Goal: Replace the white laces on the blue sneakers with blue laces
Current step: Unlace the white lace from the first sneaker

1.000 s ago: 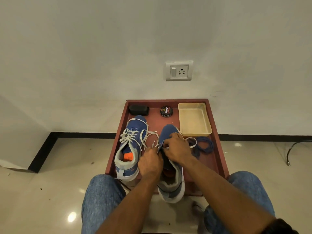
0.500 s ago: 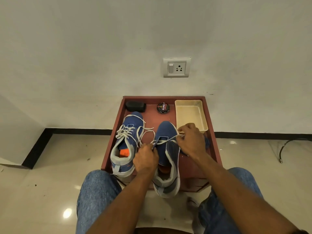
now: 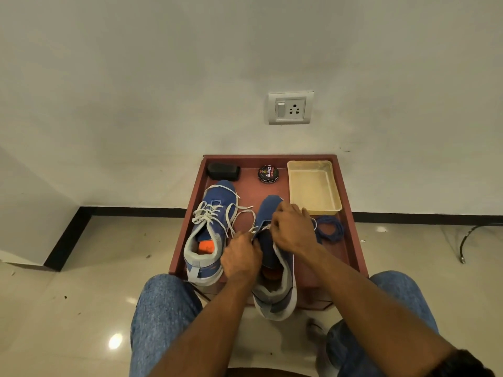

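Observation:
Two blue sneakers stand on a low reddish-brown table (image 3: 351,240). The left sneaker (image 3: 209,232) keeps its white laces, loosened and trailing to the right. My left hand (image 3: 241,258) grips the left side of the right sneaker (image 3: 275,284) by its eyelets. My right hand (image 3: 292,229) pinches that shoe's white lace (image 3: 254,229) over the tongue. A coil of blue laces (image 3: 330,228) lies to the right of my right hand.
At the table's back stand a black brush or sponge (image 3: 223,171), a round polish tin (image 3: 268,173) and a cream tray (image 3: 313,186). A wall with a socket (image 3: 290,108) rises behind. My knees in jeans flank the table's front edge.
My right hand has moved from the right sneaker's right side back over its tongue, drawing the white lace along. My left hand stays at the shoe's left side.

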